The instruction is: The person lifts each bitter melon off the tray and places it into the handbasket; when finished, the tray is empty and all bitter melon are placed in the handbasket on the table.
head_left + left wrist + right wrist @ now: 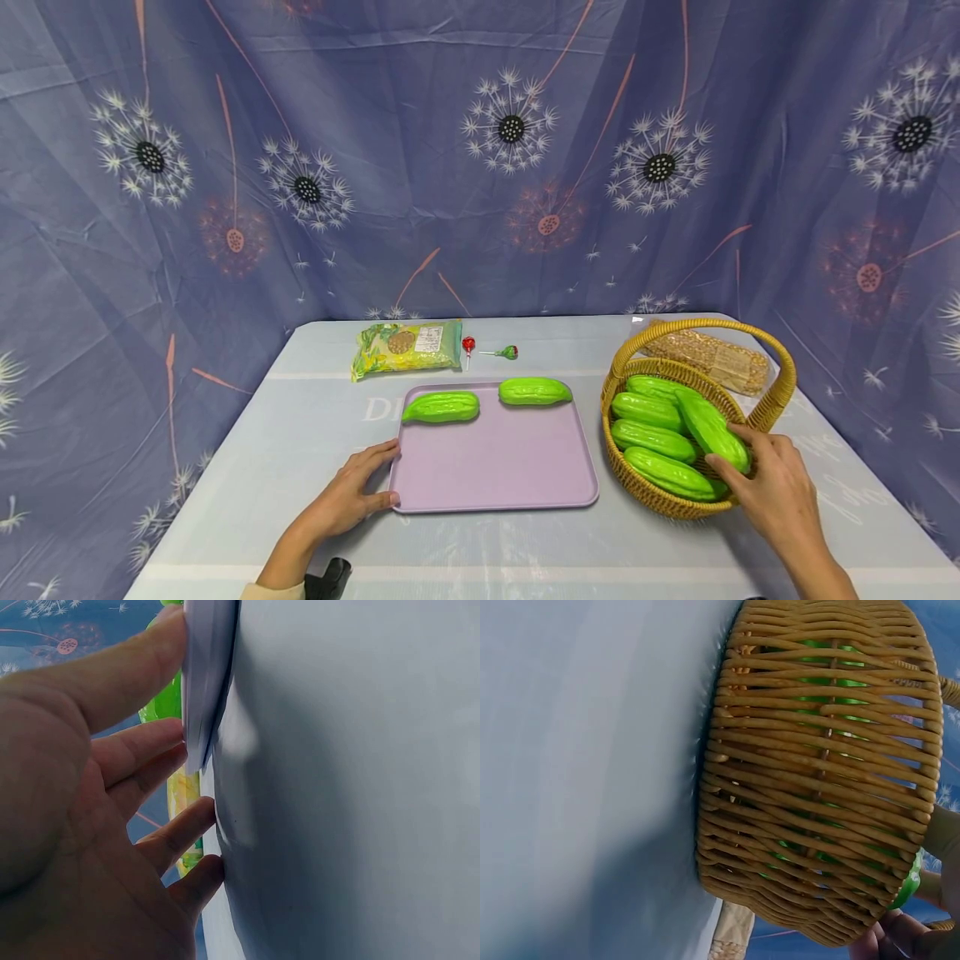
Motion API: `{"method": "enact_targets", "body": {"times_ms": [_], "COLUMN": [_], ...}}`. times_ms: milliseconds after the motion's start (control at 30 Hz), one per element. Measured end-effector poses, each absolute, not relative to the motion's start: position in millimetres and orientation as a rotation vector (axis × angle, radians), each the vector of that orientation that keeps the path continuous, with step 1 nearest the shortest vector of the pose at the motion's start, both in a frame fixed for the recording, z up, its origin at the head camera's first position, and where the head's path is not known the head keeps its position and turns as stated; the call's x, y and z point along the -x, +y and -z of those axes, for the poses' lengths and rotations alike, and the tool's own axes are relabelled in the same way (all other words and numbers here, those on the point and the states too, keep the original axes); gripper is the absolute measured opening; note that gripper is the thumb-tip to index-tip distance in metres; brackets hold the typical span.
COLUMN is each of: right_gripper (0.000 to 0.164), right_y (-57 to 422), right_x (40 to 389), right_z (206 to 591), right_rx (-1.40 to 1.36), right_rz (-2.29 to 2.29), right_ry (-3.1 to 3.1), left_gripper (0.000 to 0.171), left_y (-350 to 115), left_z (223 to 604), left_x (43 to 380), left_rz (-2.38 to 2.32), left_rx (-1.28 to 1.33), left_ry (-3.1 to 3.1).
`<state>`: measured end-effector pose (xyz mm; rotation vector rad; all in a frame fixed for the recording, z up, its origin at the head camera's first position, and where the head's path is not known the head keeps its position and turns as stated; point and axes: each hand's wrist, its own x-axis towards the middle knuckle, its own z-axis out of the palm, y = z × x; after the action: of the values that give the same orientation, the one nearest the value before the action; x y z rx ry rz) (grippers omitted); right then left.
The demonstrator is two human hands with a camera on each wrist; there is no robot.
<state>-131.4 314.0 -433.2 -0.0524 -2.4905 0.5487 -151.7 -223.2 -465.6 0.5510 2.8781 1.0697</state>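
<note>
As the head view shows, the right hand (780,487) grips the near end of a gourd (708,427), thumb on one side and fingers on the other. That gourd lies slanted against four others (654,440) in the basket (660,500), near the right edge of the worktop (240,508). Two more gourds lie on the tray (495,467), one at its far left corner (442,407), one at its far right (534,391). The left hand (347,492) rests at the tray's left edge, fingers extended. The step in hand looks like taking a third gourd out; the next move would call for a lift clear of the rim and handle, then a swing over the tray's bare middle.

Toward the worktop's far edge lie a seed bag (408,346), two lollipops (511,352) and, behind the basket, a grain bag (738,367). Pale with faint lettering, the worktop meets a blue curtain (405,117) printed with dandelions.

From the left wrist, thumb and forefinger touch the tray's rim while the lower fingers spread apart.

From the right wrist, the basket's weave hides most of the grip; green shows through its gaps.
</note>
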Motion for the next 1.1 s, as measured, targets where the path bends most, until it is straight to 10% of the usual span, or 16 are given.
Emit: {"method": "enact_targets", "body": {"times_ms": [1100], "right_gripper": [0.057], "right_y": [309.3], "right_x": [134.9], "right_z": [440.2], "right_rx": [0.075], "right_rz": [-0.423], "right_ry": [-2.553], "left_gripper": [0.066], "left_y": [-223.5], "left_z": [466.4], "left_x": [151.5], "left_rz": [-1.052], "left_rx": [-0.557], "left_ry": [2.903]}}
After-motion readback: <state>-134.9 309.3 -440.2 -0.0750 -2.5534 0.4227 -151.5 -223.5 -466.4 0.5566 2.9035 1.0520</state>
